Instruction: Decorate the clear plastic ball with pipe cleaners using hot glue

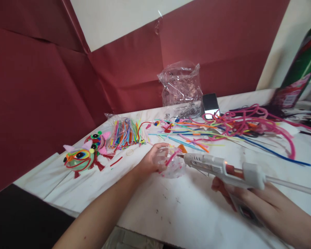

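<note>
My left hand (155, 160) is closed around the left side of a clear, rounded plastic piece (177, 169). A pink pipe cleaner strip (171, 157) and small pink spots show on this piece, and an orange bit (182, 148) sits at its top edge. Gripped by its handle in my right hand (251, 197) is a white glue gun (209, 164). Its nozzle points left and is at the pipe cleaner strip; whether the tip touches cannot be made out. A small orange light glows on the gun, and a glue stick (292, 185) sticks out of its back.
Two colourful animal-face crafts (79, 159) stand at the left. Behind lie a bag of pipe cleaners (126, 133), loose pipe cleaners (197, 134) and a pink tangle (251, 119). A clear plastic bag (181, 84) and a black box (210, 103) stand at the back.
</note>
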Demonstrator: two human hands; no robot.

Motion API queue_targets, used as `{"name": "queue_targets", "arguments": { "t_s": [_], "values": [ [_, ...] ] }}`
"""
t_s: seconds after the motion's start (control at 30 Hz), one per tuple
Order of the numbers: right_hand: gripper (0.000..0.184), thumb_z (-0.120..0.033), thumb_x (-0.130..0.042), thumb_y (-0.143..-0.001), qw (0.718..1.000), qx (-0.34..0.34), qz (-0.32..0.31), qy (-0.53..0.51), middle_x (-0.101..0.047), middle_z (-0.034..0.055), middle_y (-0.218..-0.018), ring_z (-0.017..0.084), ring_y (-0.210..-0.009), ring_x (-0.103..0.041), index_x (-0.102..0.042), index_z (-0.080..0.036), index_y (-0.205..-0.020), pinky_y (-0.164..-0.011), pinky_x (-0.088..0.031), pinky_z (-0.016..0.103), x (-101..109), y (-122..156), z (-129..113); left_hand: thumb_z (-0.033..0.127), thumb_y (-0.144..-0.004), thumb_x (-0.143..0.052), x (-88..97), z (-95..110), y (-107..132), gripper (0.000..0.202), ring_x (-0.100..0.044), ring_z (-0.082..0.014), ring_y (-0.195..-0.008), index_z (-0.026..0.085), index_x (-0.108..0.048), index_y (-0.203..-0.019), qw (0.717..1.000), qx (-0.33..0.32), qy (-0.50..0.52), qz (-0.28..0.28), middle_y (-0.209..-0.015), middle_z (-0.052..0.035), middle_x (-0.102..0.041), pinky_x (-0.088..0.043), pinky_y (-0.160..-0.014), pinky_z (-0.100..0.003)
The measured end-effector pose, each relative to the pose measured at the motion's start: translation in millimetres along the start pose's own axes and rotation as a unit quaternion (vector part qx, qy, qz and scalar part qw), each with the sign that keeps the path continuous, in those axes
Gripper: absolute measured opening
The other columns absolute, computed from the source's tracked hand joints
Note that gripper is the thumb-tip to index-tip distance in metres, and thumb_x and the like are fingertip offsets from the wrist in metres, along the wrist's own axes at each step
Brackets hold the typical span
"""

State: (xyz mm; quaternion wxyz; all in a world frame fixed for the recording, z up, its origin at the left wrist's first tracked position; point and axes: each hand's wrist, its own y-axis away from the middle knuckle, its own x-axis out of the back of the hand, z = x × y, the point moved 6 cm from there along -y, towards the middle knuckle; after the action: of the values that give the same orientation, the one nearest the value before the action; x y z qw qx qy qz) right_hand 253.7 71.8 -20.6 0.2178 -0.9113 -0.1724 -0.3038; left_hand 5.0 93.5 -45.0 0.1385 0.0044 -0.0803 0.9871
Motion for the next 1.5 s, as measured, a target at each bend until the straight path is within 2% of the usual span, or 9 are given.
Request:
{"name": "queue_targets", "arguments": {
  "t_s": [0.2,0.37,0.57,0.73,0.9,1.03,1.27,1.4,1.5],
  "values": [
    [0.053,-0.061,-0.032,-0.077,1.000,0.014,0.000,-0.007,-0.073,0.0061,-0.065,0.023,-0.056,-0.068,-0.069,-0.026,-0.061,-0.048,-0.055,0.029,0.8,-1.9,-4.2,0.037,-0.051,-0.083,-1.6,2.0,-0.2,0.078,-0.053,-0.0273,-0.106,0.027,-0.046,-0.119,1.000,-0.007,0.004,-0.002,-0.118,-0.0074,-0.052,-0.043,-0.084,-0.035],
    [0.049,-0.057,-0.034,-0.078,0.999,0.017,0.027,-0.005,-0.071,0.0041,-0.062,0.022,-0.055,-0.066,-0.069,-0.027,-0.063,-0.049,-0.055,0.029,2.5,-3.5,-2.5,0.033,-0.051,-0.083,-2.3,2.0,-0.2,0.078,-0.052,-0.0282,-0.109,0.028,-0.046,-0.120,1.000,-0.002,0.010,-0.010,-0.121,-0.0077,-0.051,-0.042,-0.086,-0.037],
    [0.049,-0.060,-0.036,-0.076,1.000,0.003,0.001,-0.016,-0.072,0.0044,-0.064,0.024,-0.058,-0.067,-0.070,-0.026,-0.066,-0.052,-0.056,0.031,-1.9,-2.3,-3.4,0.032,-0.052,-0.082,-0.9,1.2,-0.1,0.076,-0.051,-0.0274,-0.109,0.028,-0.047,-0.120,1.000,-0.009,0.000,-0.009,-0.120,-0.0074,-0.050,-0.041,-0.087,-0.036],
    [0.049,-0.057,-0.034,-0.077,1.000,0.009,0.019,-0.006,-0.067,0.0043,-0.055,0.023,-0.052,-0.064,-0.066,-0.024,-0.059,-0.049,-0.054,0.031,4.0,-4.2,-8.4,0.029,-0.052,-0.082,-0.7,0.1,0.3,0.077,-0.052,-0.0271,-0.108,0.029,-0.046,-0.121,1.000,-0.002,0.003,-0.009,-0.119,-0.0066,-0.052,-0.043,-0.083,-0.034],
    [0.049,-0.056,-0.033,-0.076,1.000,-0.005,0.006,-0.004,-0.073,0.0065,-0.068,0.025,-0.062,-0.068,-0.069,-0.024,-0.066,-0.053,-0.055,0.032,2.6,-2.1,-4.6,0.032,-0.053,-0.082,-0.7,1.1,-0.2,0.077,-0.052,-0.0266,-0.107,0.028,-0.046,-0.121,1.000,-0.006,-0.005,-0.011,-0.120,-0.0071,-0.051,-0.042,-0.084,-0.034],
    [0.051,-0.056,-0.033,-0.078,1.000,-0.011,-0.009,-0.004,-0.073,0.0069,-0.070,0.024,-0.064,-0.068,-0.069,-0.022,-0.067,-0.058,-0.055,0.031,0.4,-1.7,-2.7,0.036,-0.052,-0.082,-1.8,2.6,-0.3,0.077,-0.052,-0.0275,-0.109,0.028,-0.047,-0.120,1.000,-0.010,0.002,-0.010,-0.120,-0.0075,-0.051,-0.041,-0.087,-0.036],
    [0.058,-0.066,-0.036,-0.069,0.997,-0.068,0.005,-0.029,-0.075,0.0093,-0.080,0.029,-0.073,-0.069,-0.073,-0.022,-0.070,-0.067,-0.056,0.037,2.9,-8.1,-3.1,0.031,-0.053,-0.083,-3.1,2.2,-0.2,0.077,-0.052,-0.0282,-0.110,0.028,-0.046,-0.121,1.000,-0.008,0.017,-0.017,-0.122,-0.0086,-0.051,-0.042,-0.087,-0.038],
    [0.051,-0.062,-0.036,-0.072,0.999,-0.029,0.018,-0.018,-0.073,0.0072,-0.071,0.027,-0.064,-0.067,-0.068,-0.024,-0.059,-0.056,-0.056,0.034,6.9,-6.8,-8.0,0.029,-0.054,-0.082,-1.6,1.5,-1.4,0.074,-0.051,-0.0276,-0.110,0.027,-0.047,-0.119,1.000,-0.020,0.019,-0.010,-0.121,-0.0081,-0.052,-0.041,-0.090,-0.038],
    [0.045,-0.055,-0.037,-0.077,1.000,-0.001,0.018,-0.009,-0.070,0.0041,-0.065,0.024,-0.061,-0.065,-0.065,-0.025,-0.059,-0.055,-0.054,0.031,7.9,-3.7,-6.8,0.028,-0.054,-0.082,-1.0,1.3,-1.8,0.072,-0.052,-0.0272,-0.110,0.027,-0.048,-0.118,0.999,-0.027,0.022,-0.007,-0.119,-0.0072,-0.052,-0.040,-0.090,-0.038]
  ]
}}
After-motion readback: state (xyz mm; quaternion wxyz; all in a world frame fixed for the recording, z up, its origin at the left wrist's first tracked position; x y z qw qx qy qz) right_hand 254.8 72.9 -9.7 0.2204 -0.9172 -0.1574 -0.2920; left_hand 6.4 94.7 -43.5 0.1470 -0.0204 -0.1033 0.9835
